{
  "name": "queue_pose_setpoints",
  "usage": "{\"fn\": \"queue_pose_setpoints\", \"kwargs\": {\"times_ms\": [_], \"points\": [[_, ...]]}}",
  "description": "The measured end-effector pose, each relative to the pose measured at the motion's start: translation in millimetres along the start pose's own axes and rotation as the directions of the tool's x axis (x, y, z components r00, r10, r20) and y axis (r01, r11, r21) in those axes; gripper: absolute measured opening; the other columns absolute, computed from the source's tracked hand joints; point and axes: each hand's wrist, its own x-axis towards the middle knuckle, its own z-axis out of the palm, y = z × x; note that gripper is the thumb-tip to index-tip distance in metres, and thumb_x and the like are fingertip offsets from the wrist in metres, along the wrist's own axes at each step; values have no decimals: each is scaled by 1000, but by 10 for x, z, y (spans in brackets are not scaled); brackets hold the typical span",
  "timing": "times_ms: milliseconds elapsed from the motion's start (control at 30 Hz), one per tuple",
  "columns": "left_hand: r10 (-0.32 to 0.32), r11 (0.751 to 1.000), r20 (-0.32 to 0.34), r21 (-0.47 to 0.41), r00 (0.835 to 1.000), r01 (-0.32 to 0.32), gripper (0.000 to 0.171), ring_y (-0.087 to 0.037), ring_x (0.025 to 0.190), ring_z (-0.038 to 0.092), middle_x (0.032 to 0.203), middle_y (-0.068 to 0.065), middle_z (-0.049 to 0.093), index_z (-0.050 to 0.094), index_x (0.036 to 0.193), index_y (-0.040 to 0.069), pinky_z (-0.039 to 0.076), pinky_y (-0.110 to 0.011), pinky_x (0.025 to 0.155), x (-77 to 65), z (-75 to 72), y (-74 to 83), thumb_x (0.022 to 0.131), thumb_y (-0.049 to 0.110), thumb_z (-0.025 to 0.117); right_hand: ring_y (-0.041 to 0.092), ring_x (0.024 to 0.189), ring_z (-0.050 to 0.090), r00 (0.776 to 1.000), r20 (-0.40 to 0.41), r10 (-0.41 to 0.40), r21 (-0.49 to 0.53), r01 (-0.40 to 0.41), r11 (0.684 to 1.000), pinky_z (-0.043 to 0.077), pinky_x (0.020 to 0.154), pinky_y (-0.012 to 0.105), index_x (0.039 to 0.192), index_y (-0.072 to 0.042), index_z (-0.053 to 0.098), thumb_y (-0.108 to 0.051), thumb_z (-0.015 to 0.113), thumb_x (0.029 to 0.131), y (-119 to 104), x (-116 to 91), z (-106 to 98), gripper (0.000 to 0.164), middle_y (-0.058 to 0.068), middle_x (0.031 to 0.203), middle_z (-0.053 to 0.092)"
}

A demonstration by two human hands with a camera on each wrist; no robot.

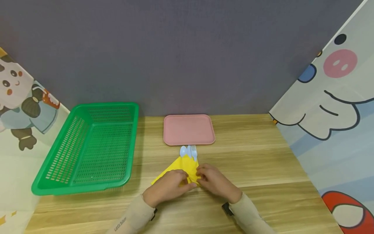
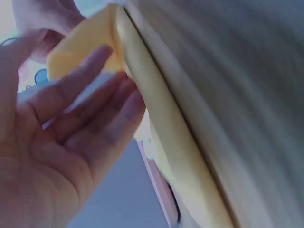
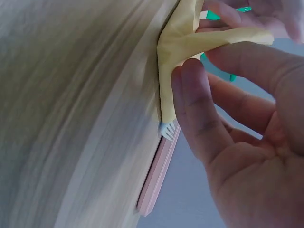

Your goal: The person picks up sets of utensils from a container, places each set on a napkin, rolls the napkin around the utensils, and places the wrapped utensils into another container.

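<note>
A yellow napkin (image 1: 190, 167) lies at the middle front of the table, partly folded over a pale blue spoon (image 1: 183, 151), knife (image 1: 189, 150) and fork (image 1: 194, 152). Only their upper ends show; the handles are hidden. My left hand (image 1: 172, 185) rests at the napkin's lower left, its fingertips (image 2: 135, 102) against the folded cloth and the fingers loosely extended. On the other side, my right hand (image 1: 214, 180) has its thumb and fingers curled at a raised flap (image 3: 228, 40) of the napkin, pinching near its base. The fork tines (image 3: 168, 130) stick out past the cloth.
A pink tray (image 1: 189, 130) lies just beyond the cutlery, near the grey back wall (image 1: 187, 58). On the left stands a large green basket (image 1: 87, 188) with perforated sides. Printed cartoon panels border the table (image 1: 263, 156) on both sides.
</note>
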Motion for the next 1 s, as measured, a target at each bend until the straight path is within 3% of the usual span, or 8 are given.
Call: {"fn": "queue_pose_setpoints", "kwargs": {"times_ms": [100,200,300,433,533,800,1000], "points": [[-38,999,-30,-20,999,38,44,-2,54,43,60,13,46,58,68,17,40,-20,50,17,28,40,101,46,56,18,85,59,1000,-8,-4,-18,4,1000,54,76,29,99,5,70,-3,74,88,-19,8,6,15,17,114,63],[-77,997,-50,-31,996,75,45,-4,50,35,54,11,37,49,61,18,34,-21,46,29,45,66,101,34,60,17,84,58,1000,-14,-10,-46,9,999,54,75,28,98,5,70,-5,75,87,-38,15,22,16,16,111,63],[-93,995,-58,-29,994,92,41,-5,53,36,59,8,42,47,60,18,35,-21,49,32,44,76,97,19,64,16,85,57,1000,-13,-13,-75,12,997,54,75,28,99,5,69,-7,77,86,-50,24,40,19,15,111,62],[-81,996,-67,27,994,83,39,-6,61,45,74,1,56,48,55,16,44,-22,56,19,54,70,89,9,67,19,89,58,1000,-14,-22,-121,20,992,54,78,31,100,5,68,-7,78,84,-63,27,54,22,15,111,62],[-87,993,-83,77,993,93,35,-7,62,48,79,-2,57,52,55,13,46,-21,57,4,72,65,85,7,69,23,95,60,999,-7,-40,-160,39,986,55,84,35,101,4,67,-6,78,84,-76,29,52,23,15,111,61],[-131,976,-102,163,986,147,27,-11,54,39,68,0,44,53,57,9,39,-24,48,-19,90,80,78,3,69,26,96,62,995,32,-98,-246,103,964,56,84,36,101,3,64,-1,76,83,-94,45,25,22,16,110,59],[-114,956,-80,262,990,132,26,-13,53,41,66,-1,44,55,57,8,39,-25,48,-22,83,112,77,3,70,24,91,63,990,27,-139,-278,141,950,57,79,33,101,3,63,0,75,83,-88,44,15,21,15,108,60]]}}
